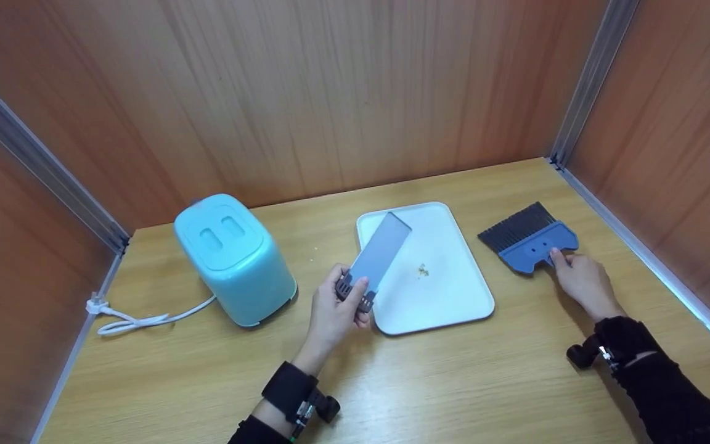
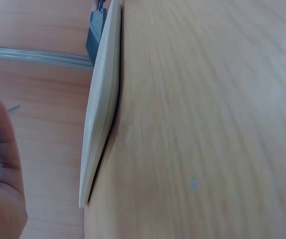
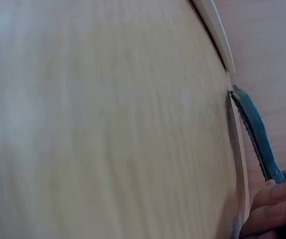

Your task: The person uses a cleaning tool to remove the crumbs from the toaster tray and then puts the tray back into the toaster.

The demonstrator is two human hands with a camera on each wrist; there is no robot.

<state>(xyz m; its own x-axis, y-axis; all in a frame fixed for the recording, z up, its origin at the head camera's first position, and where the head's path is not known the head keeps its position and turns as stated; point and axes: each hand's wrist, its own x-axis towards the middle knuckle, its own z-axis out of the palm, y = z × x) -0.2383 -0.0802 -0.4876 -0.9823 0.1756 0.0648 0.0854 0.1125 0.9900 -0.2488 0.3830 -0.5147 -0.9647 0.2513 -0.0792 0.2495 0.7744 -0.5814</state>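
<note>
My left hand (image 1: 333, 311) grips the dark slotted end of a toaster crumb tray (image 1: 383, 250), thumb on top. The crumb tray's flat grey plate slants up and to the right, overlapping the left side of a white tray (image 1: 447, 296) in the head view. A small patch of crumbs (image 1: 423, 270) lies on the white tray. To the right of it, my right hand (image 1: 583, 283) holds a blue brush (image 1: 540, 243) by its short handle, thumb on top, with its dark bristles pointing up and left. The right wrist view shows the brush (image 3: 257, 132) edge-on, low over the table.
A light blue toaster (image 1: 250, 271) with a lid over its top stands at the left. Its white cord (image 1: 170, 319) lies bundled near the left panel. Wooden panels (image 1: 330, 92) enclose the table (image 1: 441, 382) at the back and both sides.
</note>
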